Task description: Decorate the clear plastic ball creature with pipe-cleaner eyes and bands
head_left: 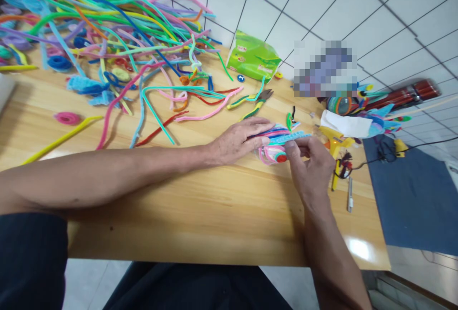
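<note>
My left hand lies flat on a small craft piece made of blue, pink and red pipe cleaners, fingers stretched out and pressing it to the wooden table. My right hand pinches the near edge of the same piece between thumb and fingers, beside its red coiled end. Part of the piece is hidden under my left fingers.
A big heap of coloured pipe cleaners covers the far left. Green-handled pliers, a green packet, a yellow glue gun, a white tissue and a pen-like tool lie near the right edge.
</note>
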`<act>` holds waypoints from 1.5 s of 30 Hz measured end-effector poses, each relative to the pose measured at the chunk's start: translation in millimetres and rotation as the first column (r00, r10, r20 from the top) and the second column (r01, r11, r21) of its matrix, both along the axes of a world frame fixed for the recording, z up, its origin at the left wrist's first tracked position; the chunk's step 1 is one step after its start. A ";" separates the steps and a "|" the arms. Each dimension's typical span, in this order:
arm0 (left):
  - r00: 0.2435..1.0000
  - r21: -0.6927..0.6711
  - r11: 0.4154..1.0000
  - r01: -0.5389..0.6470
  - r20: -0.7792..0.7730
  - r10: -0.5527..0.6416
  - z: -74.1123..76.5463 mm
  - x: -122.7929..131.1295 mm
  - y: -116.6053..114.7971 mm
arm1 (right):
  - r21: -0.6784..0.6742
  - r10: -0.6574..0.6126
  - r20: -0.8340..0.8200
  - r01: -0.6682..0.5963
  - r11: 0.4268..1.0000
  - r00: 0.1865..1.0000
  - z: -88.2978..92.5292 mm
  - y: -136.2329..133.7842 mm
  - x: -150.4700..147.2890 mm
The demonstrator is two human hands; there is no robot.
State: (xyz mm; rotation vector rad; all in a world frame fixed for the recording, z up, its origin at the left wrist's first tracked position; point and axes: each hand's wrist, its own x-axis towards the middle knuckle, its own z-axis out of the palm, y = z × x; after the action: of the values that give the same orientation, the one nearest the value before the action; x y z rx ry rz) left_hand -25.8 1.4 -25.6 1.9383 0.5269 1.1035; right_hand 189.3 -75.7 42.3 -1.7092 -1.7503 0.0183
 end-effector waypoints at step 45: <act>0.993 -0.250 0.966 0.057 0.114 -0.030 5.5 1.7 10.1 | -0.024 -0.010 -0.016 0.010 1.000 1.000 0.9 -0.1 -1.2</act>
State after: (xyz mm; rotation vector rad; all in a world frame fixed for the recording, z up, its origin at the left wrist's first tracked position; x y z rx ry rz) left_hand -24.1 11.5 -20.1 1.6514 0.5351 1.0529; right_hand 188.0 -75.8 43.2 -1.7304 -1.7363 0.0491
